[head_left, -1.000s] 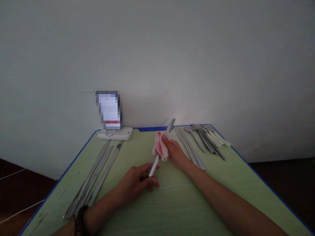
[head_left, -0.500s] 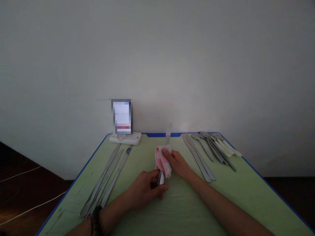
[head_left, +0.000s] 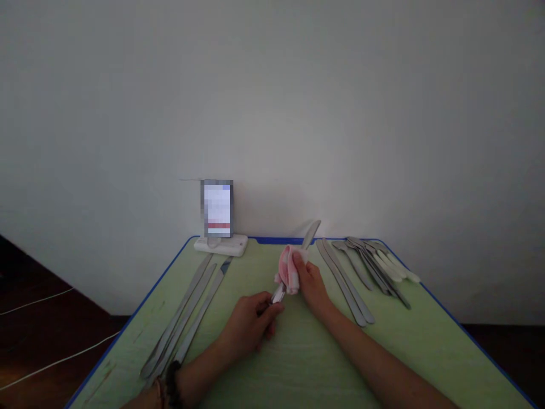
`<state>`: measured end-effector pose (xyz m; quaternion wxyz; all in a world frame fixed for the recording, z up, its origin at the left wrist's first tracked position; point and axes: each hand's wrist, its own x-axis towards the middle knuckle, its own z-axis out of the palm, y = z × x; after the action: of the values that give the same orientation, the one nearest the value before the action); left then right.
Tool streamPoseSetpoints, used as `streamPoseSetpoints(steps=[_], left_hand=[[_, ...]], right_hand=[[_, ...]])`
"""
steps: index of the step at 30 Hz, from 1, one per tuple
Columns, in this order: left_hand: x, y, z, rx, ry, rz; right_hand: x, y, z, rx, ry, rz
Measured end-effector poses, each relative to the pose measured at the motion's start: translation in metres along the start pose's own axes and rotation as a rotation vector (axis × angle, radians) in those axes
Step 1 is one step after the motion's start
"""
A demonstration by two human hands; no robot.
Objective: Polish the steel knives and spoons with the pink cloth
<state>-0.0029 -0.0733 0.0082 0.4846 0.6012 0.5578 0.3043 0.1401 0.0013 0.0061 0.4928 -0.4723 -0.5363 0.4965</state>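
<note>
My left hand (head_left: 253, 321) is closed on the handle end of a silver table knife (head_left: 311, 234), just above the middle of the table. A pink and white cloth (head_left: 289, 270) is folded around the knife's middle, and my right hand (head_left: 313, 284) pinches it there. The blade sticks out past the cloth, tilted up and to the right. Under the cloth, part of the knife is hidden. Several metal knives (head_left: 204, 309) lie side by side near my left forearm. To the right of my right hand lie two more knives (head_left: 344, 284).
At the right back is a pile of spoons and forks (head_left: 370, 264), some with white handles (head_left: 394, 267). A phone (head_left: 218, 209) with a blurred screen stands on a white power strip (head_left: 221, 245) at the back left. The green table (head_left: 298, 363) has a blue edge against the wall.
The knife has tilted to the right, its tip moving from near upright to a slant. My right hand and the cloth have shifted slightly right along with it. The whole view has dipped slightly.
</note>
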Motion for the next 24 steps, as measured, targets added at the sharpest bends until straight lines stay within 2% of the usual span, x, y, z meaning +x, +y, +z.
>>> streamPoseSetpoints(steps=[5,9,16,21,24], left_hand=[[0.0,0.0,-0.002,-0.009,-0.015,0.011],[0.001,-0.004,-0.002,-0.027,-0.027,0.012],[0.003,-0.006,-0.004,0.042,-0.071,0.067],[0.003,-0.007,-0.006,0.049,-0.083,0.093],[0.003,-0.007,-0.006,0.021,-0.076,0.08]], right_hand=[[0.001,0.002,-0.004,0.164,-0.103,-0.064],[0.002,0.003,-0.005,0.092,-0.171,-0.055],[0.003,0.001,0.002,-0.066,-0.01,0.027],[-0.003,0.004,0.013,0.029,0.091,0.052],[-0.004,0.006,0.015,0.141,0.078,0.09]])
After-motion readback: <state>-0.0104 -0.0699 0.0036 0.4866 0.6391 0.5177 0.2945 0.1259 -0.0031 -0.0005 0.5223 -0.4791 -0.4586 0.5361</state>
